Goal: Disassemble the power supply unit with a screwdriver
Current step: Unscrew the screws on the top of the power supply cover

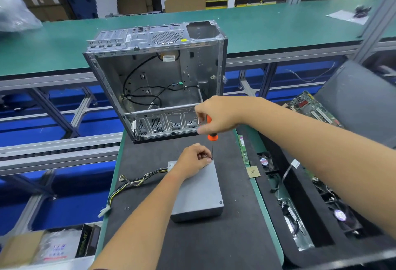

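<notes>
- Lying flat on the dark mat (192, 248), the power supply unit (198, 192) sits at the centre of the bench, broad grey face up, so its top-corner screws can be reached from above.
- Its cable bundle (132, 182) trails off toward 9 o'clock, kept out from under the working corner.
- The right hand (216, 115) grips the orange handle of the screwdriver (212, 134) from above, fingers wrapped round it, holding the shaft upright; the tip comes down at the unit's far right corner, about 12 o'clock on the box.
- The left hand (194, 159) rests on the unit's far end with fingertips pinched close round the tip, probably to steady the bit or catch the screw. The screw itself is too small to make out.
- An empty computer case (156, 77) stands open at 12 o'clock beyond the unit, pushed back to leave working room.
- A memory stick (244, 152) and a processor chip (253, 171) lie at 3 o'clock along the mat's edge, seemingly set aside as removed parts.
- Judging by the intact cover, disassembly looks to be at an early stage.
</notes>
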Demonstrator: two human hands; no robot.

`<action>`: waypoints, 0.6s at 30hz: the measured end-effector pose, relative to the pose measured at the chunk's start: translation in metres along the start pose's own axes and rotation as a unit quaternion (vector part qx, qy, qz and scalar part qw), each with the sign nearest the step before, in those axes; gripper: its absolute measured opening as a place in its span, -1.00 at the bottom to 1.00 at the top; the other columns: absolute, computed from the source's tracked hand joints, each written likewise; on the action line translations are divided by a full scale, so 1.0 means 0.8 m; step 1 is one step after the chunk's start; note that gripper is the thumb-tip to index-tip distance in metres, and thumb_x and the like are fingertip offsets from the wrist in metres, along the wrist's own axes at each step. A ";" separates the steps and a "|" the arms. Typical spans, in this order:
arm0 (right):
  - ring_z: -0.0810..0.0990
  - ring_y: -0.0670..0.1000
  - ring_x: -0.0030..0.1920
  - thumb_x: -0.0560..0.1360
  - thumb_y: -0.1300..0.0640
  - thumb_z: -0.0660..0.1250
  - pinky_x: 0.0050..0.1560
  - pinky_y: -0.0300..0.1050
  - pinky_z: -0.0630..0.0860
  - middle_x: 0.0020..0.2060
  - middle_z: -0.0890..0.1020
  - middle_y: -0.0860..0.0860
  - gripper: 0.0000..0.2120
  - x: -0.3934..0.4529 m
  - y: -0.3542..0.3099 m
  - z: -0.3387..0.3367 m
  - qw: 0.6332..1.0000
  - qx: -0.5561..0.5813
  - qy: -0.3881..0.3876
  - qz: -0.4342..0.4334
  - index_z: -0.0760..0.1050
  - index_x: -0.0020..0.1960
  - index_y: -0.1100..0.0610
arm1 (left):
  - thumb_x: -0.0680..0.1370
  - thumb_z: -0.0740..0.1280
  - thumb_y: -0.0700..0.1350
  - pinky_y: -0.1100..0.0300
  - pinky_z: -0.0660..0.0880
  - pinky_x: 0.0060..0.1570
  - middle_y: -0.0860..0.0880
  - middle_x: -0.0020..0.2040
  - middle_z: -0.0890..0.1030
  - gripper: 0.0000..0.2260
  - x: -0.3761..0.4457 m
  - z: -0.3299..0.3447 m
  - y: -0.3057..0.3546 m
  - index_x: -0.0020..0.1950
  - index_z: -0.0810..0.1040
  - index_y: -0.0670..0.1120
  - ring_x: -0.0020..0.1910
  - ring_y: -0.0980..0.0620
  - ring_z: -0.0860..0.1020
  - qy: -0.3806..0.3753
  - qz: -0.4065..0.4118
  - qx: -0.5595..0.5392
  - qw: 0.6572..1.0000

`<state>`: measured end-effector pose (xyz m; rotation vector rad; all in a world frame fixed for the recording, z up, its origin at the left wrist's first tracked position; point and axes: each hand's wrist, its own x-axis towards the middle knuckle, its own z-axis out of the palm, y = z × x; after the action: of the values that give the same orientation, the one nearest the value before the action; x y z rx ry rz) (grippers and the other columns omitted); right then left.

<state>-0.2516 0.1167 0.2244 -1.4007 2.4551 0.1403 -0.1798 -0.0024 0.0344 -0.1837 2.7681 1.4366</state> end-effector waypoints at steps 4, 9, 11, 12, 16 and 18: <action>0.40 0.00 -0.33 0.62 0.14 0.14 -0.40 -0.11 0.30 -0.13 0.53 0.10 -0.90 0.007 -0.001 0.004 0.995 -0.098 0.017 0.009 0.34 -0.04 0.15 | 0.47 0.38 -0.26 0.37 0.36 -0.18 0.00 -0.18 0.44 -0.88 -0.001 0.000 0.001 -0.16 0.59 -0.05 -0.28 0.12 0.39 -0.009 0.004 0.012 1.000; 0.52 0.07 -0.05 0.40 0.32 0.33 -0.15 -0.09 0.48 -0.02 0.56 0.05 -0.77 0.002 -0.006 -0.004 0.996 0.068 -0.032 -0.049 0.44 0.02 0.12 | 0.46 0.39 -0.29 0.33 0.36 -0.18 -0.04 -0.17 0.45 -0.89 -0.001 -0.003 0.004 -0.15 0.60 -0.09 -0.31 0.12 0.36 -0.017 0.003 0.007 1.000; 0.53 0.10 -0.11 0.48 0.16 0.29 -0.16 -0.03 0.52 -0.06 0.57 0.08 -0.86 0.001 -0.009 -0.001 1.000 -0.006 -0.017 -0.016 0.42 0.02 0.15 | 0.46 0.39 -0.30 0.31 0.37 -0.17 -0.04 -0.17 0.45 -0.90 -0.001 -0.003 0.005 -0.15 0.60 -0.10 -0.30 0.11 0.36 -0.014 -0.001 0.005 1.000; 0.52 0.10 -0.16 0.55 0.10 0.22 -0.22 -0.02 0.49 -0.08 0.57 0.10 -0.86 0.003 -0.009 0.000 0.996 -0.088 -0.010 -0.002 0.41 0.03 0.17 | 0.46 0.39 -0.29 0.30 0.37 -0.16 -0.04 -0.17 0.45 -0.90 -0.001 -0.003 0.005 -0.14 0.61 -0.10 -0.30 0.11 0.36 -0.013 -0.004 0.002 1.000; 0.38 0.00 -0.32 0.59 0.16 0.19 -0.39 -0.16 0.26 -0.07 0.56 0.08 -0.91 0.006 -0.003 0.003 0.995 -0.097 0.001 0.009 0.41 0.05 0.17 | 0.46 0.38 -0.28 0.33 0.38 -0.18 0.00 -0.18 0.44 -0.89 0.000 -0.001 0.003 -0.15 0.61 -0.08 -0.31 0.14 0.36 -0.012 -0.008 -0.001 1.000; 0.44 0.00 -0.22 0.47 0.20 0.37 -0.29 -0.14 0.38 -0.08 0.54 0.02 -0.80 0.000 0.003 -0.004 0.999 0.035 -0.035 -0.017 0.42 0.06 0.11 | 0.46 0.38 -0.29 0.37 0.36 -0.21 0.02 -0.20 0.43 -0.88 0.001 0.001 0.002 -0.16 0.60 -0.06 -0.33 0.16 0.35 -0.005 -0.005 0.001 1.000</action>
<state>-0.2545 0.1171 0.2276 -1.3827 2.3547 0.0938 -0.1806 -0.0009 0.0352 -0.1896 2.7568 1.4273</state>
